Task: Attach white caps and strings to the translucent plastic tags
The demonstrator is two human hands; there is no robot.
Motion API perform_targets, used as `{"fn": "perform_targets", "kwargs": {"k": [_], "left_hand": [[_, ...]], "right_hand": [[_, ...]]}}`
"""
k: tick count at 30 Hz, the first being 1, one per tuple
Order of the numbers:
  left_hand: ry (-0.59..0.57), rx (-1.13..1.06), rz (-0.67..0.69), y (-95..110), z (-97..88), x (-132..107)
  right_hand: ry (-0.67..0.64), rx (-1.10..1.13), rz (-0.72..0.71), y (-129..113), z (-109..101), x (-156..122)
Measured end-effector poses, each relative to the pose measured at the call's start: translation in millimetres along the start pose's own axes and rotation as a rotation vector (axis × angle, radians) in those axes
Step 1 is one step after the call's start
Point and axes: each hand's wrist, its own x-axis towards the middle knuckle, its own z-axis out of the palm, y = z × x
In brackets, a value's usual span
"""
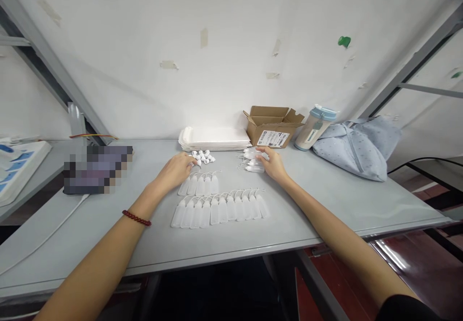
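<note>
My left hand is at a small pile of white caps, its fingers drawn together with the tips at a cap on the pile's near edge. My right hand has thumb and forefinger closed around a small translucent squeeze bottle in a loose group of bottles lying on their sides. Between my arms, a short row of similar flat bottles lies above a longer row. Thin white strands curve from their necks.
White foam-like sheets are stacked along the wall beside an open cardboard box. A blue-lidded tumbler and a light blue cloth bag stand at right. On the left lies a partly blurred phone with a white cable.
</note>
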Motion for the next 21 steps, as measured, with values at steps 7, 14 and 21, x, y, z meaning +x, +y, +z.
{"fn": "perform_targets", "kwargs": {"k": [7, 14, 21], "left_hand": [[-0.001, 0.006, 0.006, -1.4, 1.0, 0.4], [-0.015, 0.015, 0.001, -0.1, 0.2, 0.2], [-0.028, 0.039, -0.009, 3.6, -0.4, 0.8]], "right_hand": [[0.047, -0.043, -0.019, -7.3, -2.8, -1.1], [-0.032, 0.039, -0.158, -45.3, -7.2, -14.8], [-0.494, 0.191, -0.294, -95.2, -5.8, -43.5]]}}
